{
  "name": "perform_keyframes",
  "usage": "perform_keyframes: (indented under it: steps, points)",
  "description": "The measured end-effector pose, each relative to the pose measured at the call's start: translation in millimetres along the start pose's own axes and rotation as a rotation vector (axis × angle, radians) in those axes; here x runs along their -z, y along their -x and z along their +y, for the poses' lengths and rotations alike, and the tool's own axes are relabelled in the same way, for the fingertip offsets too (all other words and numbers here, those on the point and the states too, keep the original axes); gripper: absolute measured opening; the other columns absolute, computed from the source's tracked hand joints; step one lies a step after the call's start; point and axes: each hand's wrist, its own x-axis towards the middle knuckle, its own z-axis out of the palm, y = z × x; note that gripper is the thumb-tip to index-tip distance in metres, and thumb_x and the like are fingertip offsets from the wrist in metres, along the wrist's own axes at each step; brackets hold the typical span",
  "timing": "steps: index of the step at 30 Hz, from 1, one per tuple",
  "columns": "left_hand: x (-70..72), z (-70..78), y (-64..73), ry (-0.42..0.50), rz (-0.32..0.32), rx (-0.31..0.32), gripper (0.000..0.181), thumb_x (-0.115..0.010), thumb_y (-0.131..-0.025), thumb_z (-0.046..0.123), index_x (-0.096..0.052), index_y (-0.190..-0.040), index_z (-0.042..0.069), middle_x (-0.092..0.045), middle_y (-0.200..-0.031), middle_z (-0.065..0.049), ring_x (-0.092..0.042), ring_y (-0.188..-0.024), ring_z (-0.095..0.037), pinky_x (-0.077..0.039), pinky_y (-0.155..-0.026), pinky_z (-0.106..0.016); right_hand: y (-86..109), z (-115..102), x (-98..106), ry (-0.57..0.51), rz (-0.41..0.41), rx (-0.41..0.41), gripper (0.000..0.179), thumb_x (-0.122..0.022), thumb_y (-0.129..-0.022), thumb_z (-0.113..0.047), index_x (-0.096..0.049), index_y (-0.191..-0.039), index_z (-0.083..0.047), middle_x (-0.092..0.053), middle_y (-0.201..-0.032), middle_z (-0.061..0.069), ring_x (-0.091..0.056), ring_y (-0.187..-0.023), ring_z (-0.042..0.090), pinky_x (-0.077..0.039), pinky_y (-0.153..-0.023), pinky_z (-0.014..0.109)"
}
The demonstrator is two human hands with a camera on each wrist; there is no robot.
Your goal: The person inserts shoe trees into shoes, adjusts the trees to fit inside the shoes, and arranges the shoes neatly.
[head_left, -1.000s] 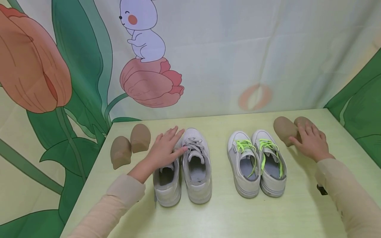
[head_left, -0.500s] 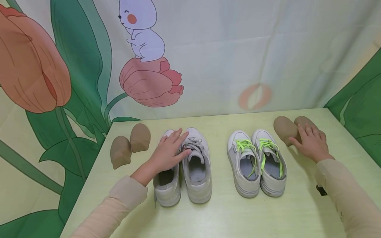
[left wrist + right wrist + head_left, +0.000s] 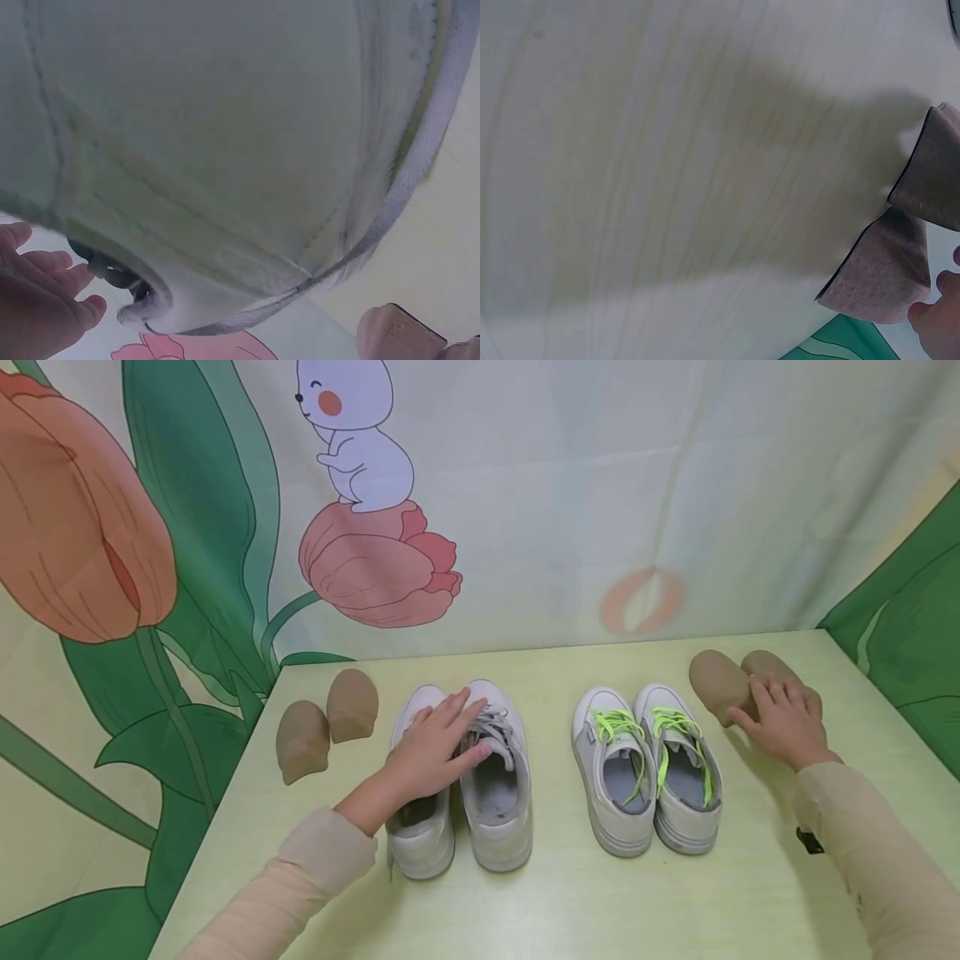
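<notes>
My left hand (image 3: 433,747) is spread over a pair of white sneakers, its fingers across the grey laces. The left sneaker (image 3: 422,853) is partly covered by it; the right sneaker (image 3: 501,847) shows more fully. In the left wrist view, a sneaker's pale heel (image 3: 225,135) fills most of the picture, with the hand (image 3: 37,300) at lower left. My right hand (image 3: 789,724) rests with extended fingers on a brown toe-shaped shoe insert (image 3: 763,663). Its thumb reaches toward a second brown insert (image 3: 715,683). In the right wrist view, fingertips are right at one insert (image 3: 885,274).
White sneakers with neon-green laces, a left one (image 3: 622,828) and a right one (image 3: 688,833), stand between the hands. Two more brown inserts, one nearer (image 3: 302,739) and one farther (image 3: 352,703), lie at the table's left. A printed curtain (image 3: 540,527) hangs behind the table (image 3: 555,910).
My left hand has moved slightly right and down over the grey-laced sneakers, uncovering the left one's toe. The right hand stays in place on the insert.
</notes>
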Motion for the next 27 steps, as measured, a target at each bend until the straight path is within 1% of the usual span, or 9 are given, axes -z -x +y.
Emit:
perform_keyframes:
  steps: [6, 12, 18, 27]
  points:
    - [0.0, 5.6, -0.3, 0.009, 0.003, -0.014, 0.060, -0.042, -0.089, 0.047, -0.027, -0.140, 0.018, -0.021, -0.146, -0.010, -0.022, -0.133, -0.028, -0.018, -0.103, -0.053, 0.5, 0, 2, 0.008, -0.008, 0.006, 0.077, -0.034, -0.089, -0.053, -0.017, -0.138, 0.005, -0.015, -0.137, 0.035, -0.010, -0.125, 0.052, -0.004, -0.094, 0.066]
    - [0.2, 12.6, -1.3, 0.015, 0.022, -0.051, 0.059, -0.043, -0.089, 0.045, -0.028, -0.139, 0.017, -0.022, -0.146, -0.011, -0.023, -0.133, -0.029, -0.020, -0.102, -0.052, 1.9, 1, 6, 0.005, -0.007, 0.012, 0.077, -0.033, -0.089, -0.052, -0.016, -0.138, 0.004, -0.014, -0.138, 0.035, -0.011, -0.125, 0.052, -0.006, -0.094, 0.066]
    - [-1.0, 20.8, -2.2, 0.048, 0.034, -0.093, 0.059, -0.044, -0.089, 0.043, -0.028, -0.139, 0.015, -0.022, -0.146, -0.011, -0.024, -0.132, -0.030, -0.019, -0.102, -0.053, 3.2, 1, 9, -0.005, -0.008, 0.013, 0.077, -0.034, -0.089, -0.052, -0.016, -0.138, 0.004, -0.014, -0.138, 0.035, -0.011, -0.126, 0.051, -0.007, -0.094, 0.066]
    - [-5.7, 31.2, -2.1, 0.057, 0.004, -0.104, 0.061, -0.042, -0.089, 0.045, -0.025, -0.140, 0.018, -0.021, -0.146, -0.008, -0.022, -0.134, -0.028, -0.020, -0.104, -0.050, 3.4, -3, 11, -0.010, -0.016, 0.027, 0.075, -0.036, -0.089, -0.050, -0.015, -0.139, 0.003, -0.012, -0.140, 0.032, -0.009, -0.127, 0.050, -0.006, -0.094, 0.067]
